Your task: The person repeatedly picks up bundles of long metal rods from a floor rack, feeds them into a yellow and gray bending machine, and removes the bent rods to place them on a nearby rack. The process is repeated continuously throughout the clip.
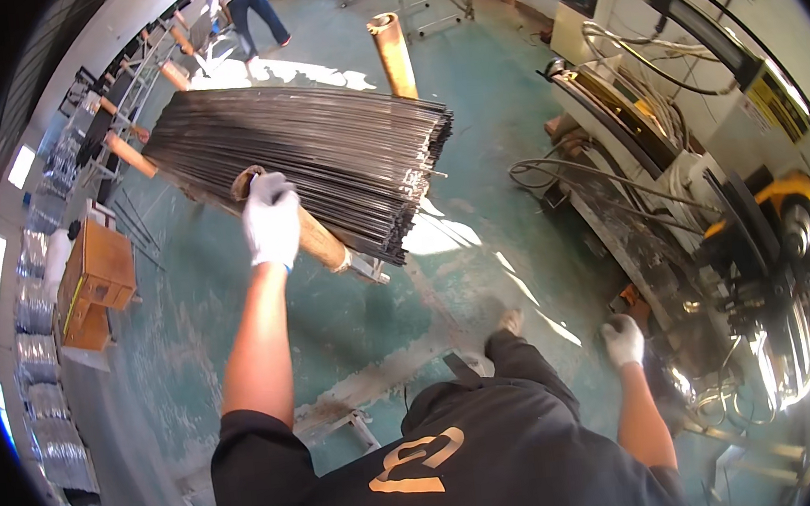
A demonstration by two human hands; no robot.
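1. While the long stack of thin black rods [298, 156] lies gathered on its rack between upright tan tubular posts, no rod shows in either hand, so I judge the gathering on the rack to be done; how much handling is left does not show.
2. At the stack's near side, the white-gloved left hand [271, 217] is raised, fingers curled, against or just in front of the upper part of a tan cylindrical post [322, 240]. The glove hides the contact, so I cannot tell whether it grips the post.
3. Low beside the body, the white-gloved right hand [624, 339] has its fingers partly bent, and nothing is visible in it; how tightly they close is unclear.
4. Rod ends toward the right are uneven, which suggests they are not squared up.
5. On the right, a machine with yellow-and-black motor units [791, 206] and looping grey cables [562, 165] crowds that side, near the right hand.
6. Another tan post [393, 56] stands at the far side, limiting reach there.
7. Well apart are a brown box-shaped cabinet [106, 264], silvery wrapped bundles [37, 357] and a co-worker in dark trousers [255, 14].
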